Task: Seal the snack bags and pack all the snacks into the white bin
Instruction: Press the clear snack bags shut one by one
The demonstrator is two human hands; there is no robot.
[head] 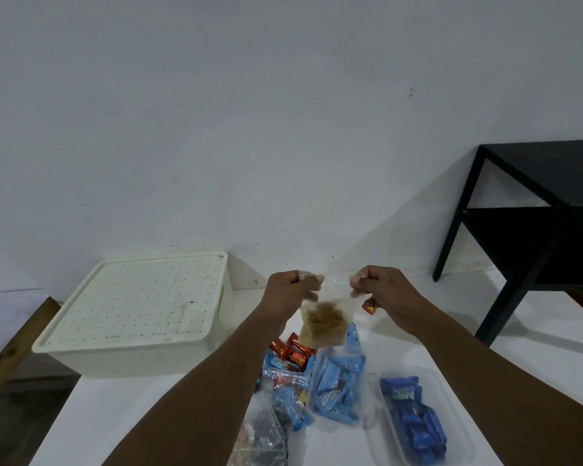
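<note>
A clear zip bag (323,322) with brown crumbly snack in its lower half hangs in the air above the table. My left hand (292,290) pinches its top edge at the left corner. My right hand (382,289) pinches the top edge at the right corner. The white bin (138,317) stands at the left of the white table with its dotted lid on. Below the bag lie other clear bags: one of light-blue packets (339,388), one of dark-blue packets (414,418), and one at the front edge (263,435). Loose red wrapped snacks (292,351) lie behind them.
A small red and yellow wrapper (370,308) lies on the table under my right hand. A black side table (532,210) stands at the right by the wall. A wooden edge (17,341) runs along the left. The white table (148,415) extends in front of the bin.
</note>
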